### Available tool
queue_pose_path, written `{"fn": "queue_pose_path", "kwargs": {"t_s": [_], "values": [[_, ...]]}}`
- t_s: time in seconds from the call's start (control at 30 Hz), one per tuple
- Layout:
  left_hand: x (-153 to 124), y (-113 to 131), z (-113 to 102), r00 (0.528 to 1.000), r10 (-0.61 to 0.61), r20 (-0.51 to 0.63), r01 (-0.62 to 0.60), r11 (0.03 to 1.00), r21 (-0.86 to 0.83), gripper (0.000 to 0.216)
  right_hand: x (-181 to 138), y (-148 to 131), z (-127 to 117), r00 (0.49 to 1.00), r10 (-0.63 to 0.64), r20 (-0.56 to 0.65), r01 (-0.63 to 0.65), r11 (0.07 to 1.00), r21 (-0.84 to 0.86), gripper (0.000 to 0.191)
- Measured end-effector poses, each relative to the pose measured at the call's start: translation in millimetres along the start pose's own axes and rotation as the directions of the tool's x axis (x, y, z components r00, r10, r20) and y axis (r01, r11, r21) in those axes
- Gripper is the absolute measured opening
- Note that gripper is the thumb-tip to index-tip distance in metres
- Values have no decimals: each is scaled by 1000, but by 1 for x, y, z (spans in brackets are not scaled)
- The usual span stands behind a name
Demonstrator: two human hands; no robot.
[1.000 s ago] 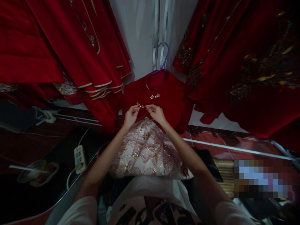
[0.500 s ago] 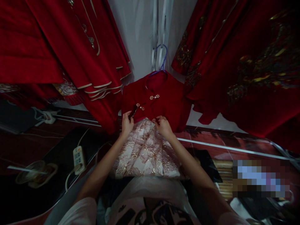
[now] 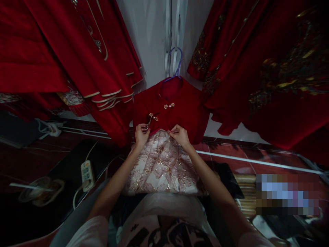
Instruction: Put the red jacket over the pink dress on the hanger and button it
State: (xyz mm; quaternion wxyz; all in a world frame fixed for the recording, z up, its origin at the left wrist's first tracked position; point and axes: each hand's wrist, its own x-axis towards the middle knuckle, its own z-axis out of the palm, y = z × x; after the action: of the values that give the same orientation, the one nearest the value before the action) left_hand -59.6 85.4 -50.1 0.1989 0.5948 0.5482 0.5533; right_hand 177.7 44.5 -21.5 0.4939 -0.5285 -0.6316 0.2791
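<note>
A small red jacket (image 3: pixel 190 109) hangs on a purple hanger (image 3: pixel 177 68), above a pale pink and gold brocade skirt (image 3: pixel 161 164). Two jewelled flower clasps show on its front: an upper clasp (image 3: pixel 169 106) and a left clasp (image 3: pixel 153 117). From the left one, a thin beaded strand (image 3: pixel 148 122) runs down to my left hand (image 3: pixel 142 136), whose closed fingertips hold its lower end. My right hand (image 3: pixel 180 136) pinches the jacket's lower front edge where it meets the skirt; its fingers mostly cover a small flower ornament there.
Red garments (image 3: pixel 102 61) hang close on the left, and embroidered red garments (image 3: pixel 257 79) on the right. At lower left, a power strip (image 3: pixel 87 175) and a plastic container (image 3: pixel 41 190) lie on a black surface (image 3: pixel 61 157). A white metal bar (image 3: pixel 244 161) runs low across the right.
My right fingers have closed in over the small flower ornament at the jacket's lower edge. My left hand has shifted slightly, and the strand beside it shows more clearly.
</note>
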Motion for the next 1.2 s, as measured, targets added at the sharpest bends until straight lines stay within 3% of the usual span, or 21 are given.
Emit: {"fn": "queue_pose_path", "kwargs": {"t_s": [0.07, 0.17, 0.37, 0.5, 0.6, 0.73, 0.9, 1.03, 1.2], "values": [[-2, 0, -1, 998, 33, -55, -30, 998, 48, 33, 1, -1, -4, 1000, 11, -1, -11, 1000, 18, 17], [-4, -3, 0, 998, 41, -43, -36, 994, 108, 30, 1, -2, -9, 1000, 7, 13, -8, 999, 53, 19], [0, -5, 8, 991, -111, 72, 122, 976, -179, 16, 4, -2, -16, 992, 61, 114, -77, 986, 146, 27], [1, 10, 7, 949, -283, 137, 314, 877, -365, 19, 6, -21, -5, 998, 57, 41, -66, 961, 270, 25], [-5, 27, 8, 912, -345, 222, 410, 789, -457, 27, 5, -46, 11, 997, 21, 71, -45, 935, 353, 27], [-17, 48, 12, 890, -394, 229, 449, 673, -588, 33, 0, -67, 27, 998, -41, 47, 30, 976, 218, 19], [-26, 58, 15, 853, -468, 231, 490, 562, -666, 32, 2, -59, 42, 996, -80, -25, 82, 994, 67, 15], [-29, 56, 12, 870, -434, 234, 464, 557, -689, 36, 4, -49, 52, 995, -96, -13, 97, 995, 16, 16], [-32, 50, 12, 885, -417, 208, 445, 624, -642, 41, 1, -47, 54, 996, -93, 16, 94, 991, -91, 17]]}}
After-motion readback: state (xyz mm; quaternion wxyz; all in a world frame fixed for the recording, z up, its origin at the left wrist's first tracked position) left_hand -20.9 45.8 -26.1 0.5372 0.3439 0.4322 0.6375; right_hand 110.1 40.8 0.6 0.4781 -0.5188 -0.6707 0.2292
